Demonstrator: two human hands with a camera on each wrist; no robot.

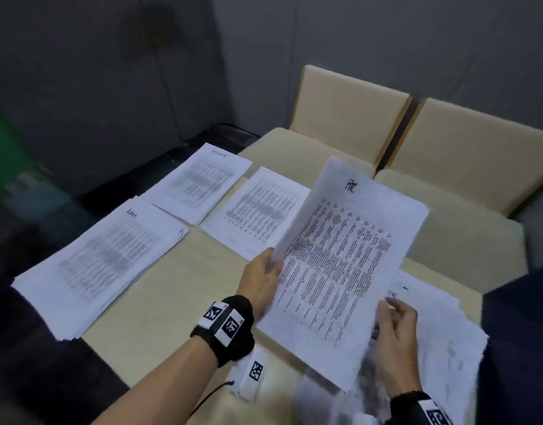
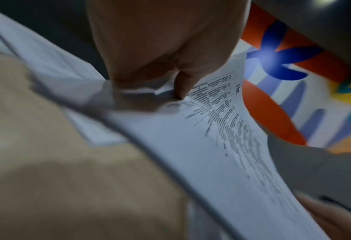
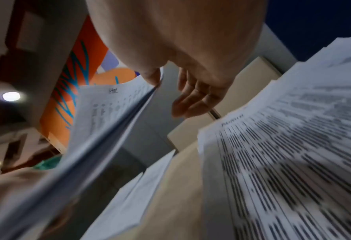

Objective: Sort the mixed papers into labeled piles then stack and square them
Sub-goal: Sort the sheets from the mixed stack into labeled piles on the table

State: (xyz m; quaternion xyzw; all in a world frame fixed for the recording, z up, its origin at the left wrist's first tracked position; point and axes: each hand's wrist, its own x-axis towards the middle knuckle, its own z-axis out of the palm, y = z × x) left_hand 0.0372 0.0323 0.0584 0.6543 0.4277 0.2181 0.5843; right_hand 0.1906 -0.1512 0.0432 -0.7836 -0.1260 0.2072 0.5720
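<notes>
The left hand (image 1: 261, 280) pinches the side of a lifted sheet (image 1: 340, 265), and the right hand (image 1: 395, 342) holds its near edge with loose fingers. Sorting is under way. Next, read its mark and lay it on the matching pile, maybe the one at eleven o'clock (image 1: 251, 210).

Both hands (image 1: 259, 283) — lifted paper bundle (image 1: 340, 265)

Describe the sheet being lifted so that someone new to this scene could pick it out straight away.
On the beige table lie several paper piles. The sheet is the only one raised off them, at the near right, its edge pinched by the left hand, the right hand beside it. It alone bears a bold handwritten mark on top.
</notes>
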